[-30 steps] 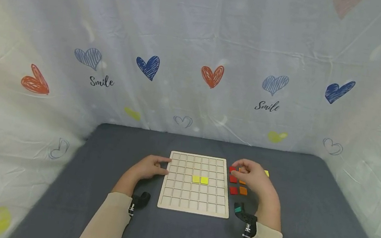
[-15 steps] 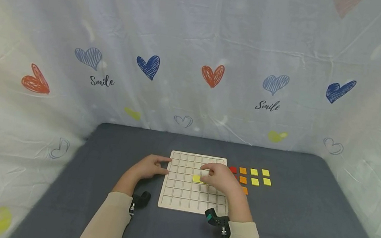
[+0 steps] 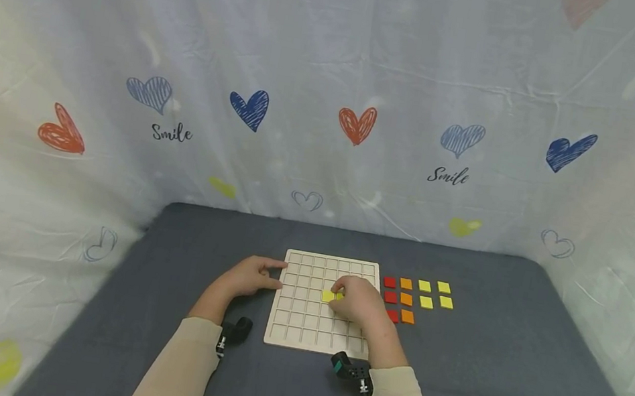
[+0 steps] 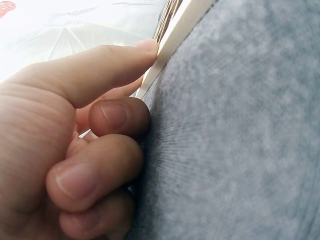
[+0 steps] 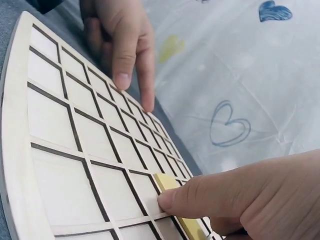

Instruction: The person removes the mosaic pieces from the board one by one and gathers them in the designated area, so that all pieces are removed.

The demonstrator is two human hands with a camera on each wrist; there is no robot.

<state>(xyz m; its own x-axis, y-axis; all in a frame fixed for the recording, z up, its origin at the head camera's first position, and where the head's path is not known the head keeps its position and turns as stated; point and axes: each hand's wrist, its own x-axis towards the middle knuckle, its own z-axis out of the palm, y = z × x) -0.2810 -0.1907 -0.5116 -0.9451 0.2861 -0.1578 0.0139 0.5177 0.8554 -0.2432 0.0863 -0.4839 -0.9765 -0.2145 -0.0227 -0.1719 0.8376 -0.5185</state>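
A pale wooden grid board [image 3: 292, 347] lies on the table. My left hand [image 3: 248, 277] touches its left edge with straight thumb and index finger; in the left wrist view the other fingers [image 4: 97, 172] are curled beside the board, off it. Over the middle of the board, my right hand [image 3: 362, 304] pinches a yellow tile [image 3: 339, 296] between thumb and index finger, mostly covering it. Just left of that, another yellow tile [image 3: 327, 296] sits in a cell. The right wrist view has the thumb against a strip of yellow [image 5: 165, 181] at the grid.
Right of the board, loose square tiles lie in rows: red tiles [image 3: 390, 297], orange tiles [image 3: 406, 299] and yellow tiles [image 3: 426, 303]. A dark grey cloth [image 3: 514, 361] covers the table. Behind it hangs a white curtain [image 3: 411, 49] printed with hearts.
My right hand has moved left from the loose tiles onto the board, and its fingers have come together around the right yellow tile. My left hand stays at the board's edge.
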